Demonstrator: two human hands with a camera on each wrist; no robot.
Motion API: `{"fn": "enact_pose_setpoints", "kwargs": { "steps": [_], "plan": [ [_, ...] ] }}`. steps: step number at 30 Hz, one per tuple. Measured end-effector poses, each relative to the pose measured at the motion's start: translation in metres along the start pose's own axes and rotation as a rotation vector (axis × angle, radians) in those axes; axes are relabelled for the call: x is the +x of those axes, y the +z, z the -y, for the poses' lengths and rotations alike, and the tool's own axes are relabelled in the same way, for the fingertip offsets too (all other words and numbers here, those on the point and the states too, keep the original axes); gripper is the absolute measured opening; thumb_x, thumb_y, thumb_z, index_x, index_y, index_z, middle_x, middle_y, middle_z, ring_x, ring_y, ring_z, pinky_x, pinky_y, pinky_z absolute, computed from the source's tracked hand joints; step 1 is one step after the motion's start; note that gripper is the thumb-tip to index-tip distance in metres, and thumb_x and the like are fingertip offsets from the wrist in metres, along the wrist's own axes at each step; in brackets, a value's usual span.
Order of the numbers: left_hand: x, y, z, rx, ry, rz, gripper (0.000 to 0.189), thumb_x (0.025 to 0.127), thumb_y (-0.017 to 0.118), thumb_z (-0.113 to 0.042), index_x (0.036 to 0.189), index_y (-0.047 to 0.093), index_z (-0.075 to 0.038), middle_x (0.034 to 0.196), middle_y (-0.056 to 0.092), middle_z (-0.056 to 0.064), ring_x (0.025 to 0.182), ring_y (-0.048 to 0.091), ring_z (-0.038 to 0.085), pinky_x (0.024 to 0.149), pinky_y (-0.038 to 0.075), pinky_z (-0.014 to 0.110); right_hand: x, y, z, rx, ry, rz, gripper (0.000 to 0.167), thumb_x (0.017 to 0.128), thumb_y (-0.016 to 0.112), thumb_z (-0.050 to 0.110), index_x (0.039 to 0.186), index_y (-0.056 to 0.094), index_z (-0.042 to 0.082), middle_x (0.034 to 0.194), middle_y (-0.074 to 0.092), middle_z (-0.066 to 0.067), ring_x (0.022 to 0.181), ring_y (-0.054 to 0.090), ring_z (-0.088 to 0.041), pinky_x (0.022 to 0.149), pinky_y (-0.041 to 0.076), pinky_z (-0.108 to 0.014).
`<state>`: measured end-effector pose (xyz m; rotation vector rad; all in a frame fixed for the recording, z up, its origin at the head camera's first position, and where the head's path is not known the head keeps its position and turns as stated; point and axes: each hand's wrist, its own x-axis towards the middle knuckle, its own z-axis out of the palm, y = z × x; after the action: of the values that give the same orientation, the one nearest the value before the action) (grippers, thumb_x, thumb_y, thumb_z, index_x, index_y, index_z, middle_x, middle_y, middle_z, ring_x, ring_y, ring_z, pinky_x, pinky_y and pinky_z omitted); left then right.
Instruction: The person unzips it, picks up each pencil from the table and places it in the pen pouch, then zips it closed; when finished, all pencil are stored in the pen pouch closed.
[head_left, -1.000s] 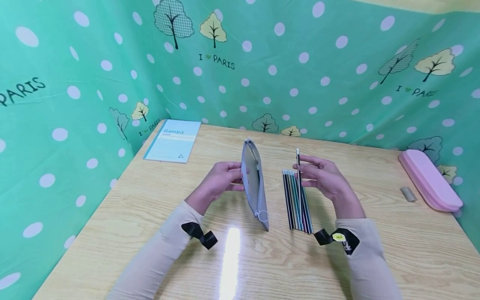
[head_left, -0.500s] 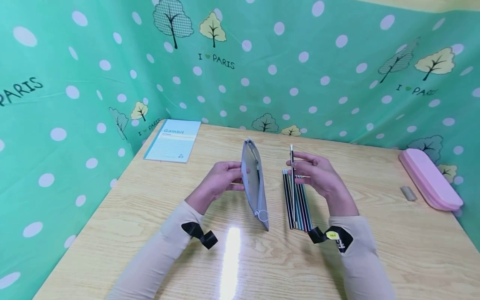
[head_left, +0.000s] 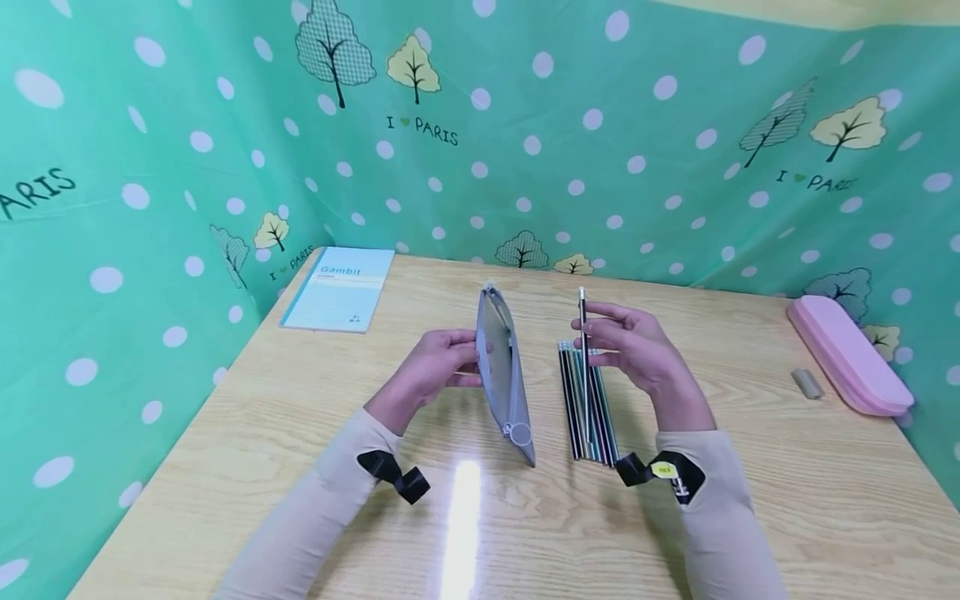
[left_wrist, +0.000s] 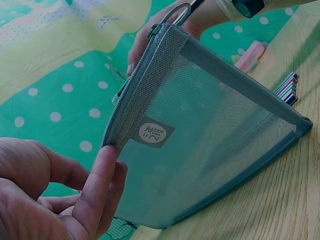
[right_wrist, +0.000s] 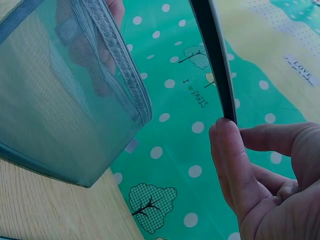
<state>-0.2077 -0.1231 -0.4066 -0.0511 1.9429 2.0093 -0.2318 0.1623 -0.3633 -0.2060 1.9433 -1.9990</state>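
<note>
Unzipped mesh pouch (left_wrist: 215, 120), pencil (right_wrist: 216, 55) outside

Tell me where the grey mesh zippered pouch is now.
In the head view, the pouch is near centre, held by the left hand, left of the slim multicoloured pencils.

The far cloth (head_left: 555, 108) is green with pale dots, the pouch (left_wrist: 200, 120) greyish, the right case (head_left: 851, 356) pink, the left notebook (head_left: 337, 292) light blue.

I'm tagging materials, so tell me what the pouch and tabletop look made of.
Pouch: probably synthetic mesh, mostly matte; it is see-through, with a fine weave. Tabletop: wood or wood-look laminate, fairly glossy; it shows grain and a bright reflection.
</note>
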Motion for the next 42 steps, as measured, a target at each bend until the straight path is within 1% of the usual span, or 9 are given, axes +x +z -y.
{"fn": "enact_pose_setpoints", "kwargs": {
  "steps": [8, 12, 15, 18, 24, 30, 32, 36, 42],
  "plan": [
    [0.000, -0.001, 0.002, -0.009, 0.017, 0.008, 0.041, 0.102, 0.056, -0.003, 0.142, 0.055, 0.008, 0.128, 0.066, 0.029, 0.093, 0.071, 0.020, 0.077, 0.066, 0.029, 0.000, 0.002, 0.000, 0.008, 0.003, -0.001, 0.061, 0.104, 0.054, 0.004, 0.156, 0.027, -0.013, 0.100, 0.074, 0.008, 0.087, 0.072, -0.007, 0.069, 0.062, -0.020],
    [0.000, -0.001, 0.003, -0.010, 0.021, 0.005, 0.041, 0.101, 0.055, -0.001, 0.141, 0.055, 0.010, 0.128, 0.066, 0.030, 0.092, 0.071, 0.019, 0.076, 0.066, 0.029, 0.001, 0.005, -0.002, 0.003, -0.010, 0.004, 0.060, 0.104, 0.053, 0.003, 0.155, 0.028, -0.013, 0.100, 0.074, 0.008, 0.087, 0.072, -0.008, 0.070, 0.063, -0.020],
    [-0.001, 0.000, 0.003, -0.010, 0.014, -0.005, 0.041, 0.101, 0.056, -0.002, 0.141, 0.056, 0.009, 0.128, 0.066, 0.029, 0.092, 0.071, 0.020, 0.077, 0.066, 0.029, 0.003, 0.010, -0.004, -0.008, -0.019, 0.007, 0.059, 0.103, 0.054, 0.003, 0.155, 0.030, -0.013, 0.100, 0.073, 0.009, 0.087, 0.073, -0.008, 0.071, 0.063, -0.020],
    [-0.001, 0.000, 0.005, -0.009, 0.000, -0.014, 0.040, 0.101, 0.057, -0.003, 0.141, 0.056, 0.008, 0.127, 0.067, 0.029, 0.093, 0.072, 0.021, 0.077, 0.066, 0.029, 0.005, 0.015, -0.008, -0.012, -0.010, 0.013, 0.058, 0.103, 0.054, 0.002, 0.154, 0.031, -0.013, 0.100, 0.073, 0.008, 0.087, 0.073, -0.008, 0.071, 0.063, -0.020],
    [-0.002, 0.002, 0.008, -0.002, 0.007, -0.011, 0.040, 0.101, 0.056, -0.001, 0.140, 0.057, 0.009, 0.125, 0.067, 0.029, 0.094, 0.072, 0.023, 0.076, 0.066, 0.029, 0.008, 0.025, -0.011, -0.016, -0.005, 0.015, 0.058, 0.103, 0.054, 0.004, 0.154, 0.032, -0.012, 0.100, 0.073, 0.007, 0.087, 0.072, -0.008, 0.071, 0.063, -0.021],
    [-0.003, 0.003, 0.009, -0.012, 0.024, -0.008, 0.041, 0.099, 0.055, 0.001, 0.139, 0.057, 0.010, 0.124, 0.068, 0.029, 0.089, 0.071, 0.019, 0.073, 0.065, 0.028, 0.014, 0.040, -0.008, -0.025, -0.018, 0.039, 0.058, 0.103, 0.056, 0.004, 0.154, 0.035, -0.011, 0.103, 0.073, 0.005, 0.087, 0.072, -0.009, 0.074, 0.063, -0.023],
    [-0.003, 0.003, 0.009, -0.015, 0.033, 0.002, 0.041, 0.098, 0.054, 0.001, 0.139, 0.057, 0.011, 0.123, 0.068, 0.029, 0.088, 0.070, 0.017, 0.073, 0.065, 0.027, 0.016, 0.043, -0.006, -0.025, -0.017, 0.032, 0.056, 0.102, 0.057, 0.004, 0.153, 0.037, -0.010, 0.106, 0.073, 0.001, 0.087, 0.073, -0.009, 0.074, 0.064, -0.024],
    [-0.004, 0.003, 0.006, -0.025, 0.025, 0.008, 0.041, 0.100, 0.055, -0.001, 0.140, 0.057, 0.010, 0.123, 0.068, 0.029, 0.085, 0.069, 0.016, 0.072, 0.065, 0.025, 0.017, 0.047, -0.003, -0.033, -0.011, 0.023, 0.055, 0.103, 0.057, 0.005, 0.153, 0.039, -0.008, 0.112, 0.072, -0.004, 0.088, 0.072, -0.010, 0.076, 0.064, -0.024],
    [-0.006, 0.001, 0.002, -0.011, 0.034, 0.002, 0.041, 0.101, 0.055, -0.001, 0.140, 0.056, 0.010, 0.124, 0.067, 0.030, 0.086, 0.069, 0.016, 0.073, 0.065, 0.026, 0.019, 0.050, 0.000, -0.038, -0.028, 0.041, 0.056, 0.103, 0.055, 0.003, 0.154, 0.037, -0.009, 0.108, 0.071, 0.000, 0.089, 0.072, -0.011, 0.076, 0.064, -0.025]
  ]
}}
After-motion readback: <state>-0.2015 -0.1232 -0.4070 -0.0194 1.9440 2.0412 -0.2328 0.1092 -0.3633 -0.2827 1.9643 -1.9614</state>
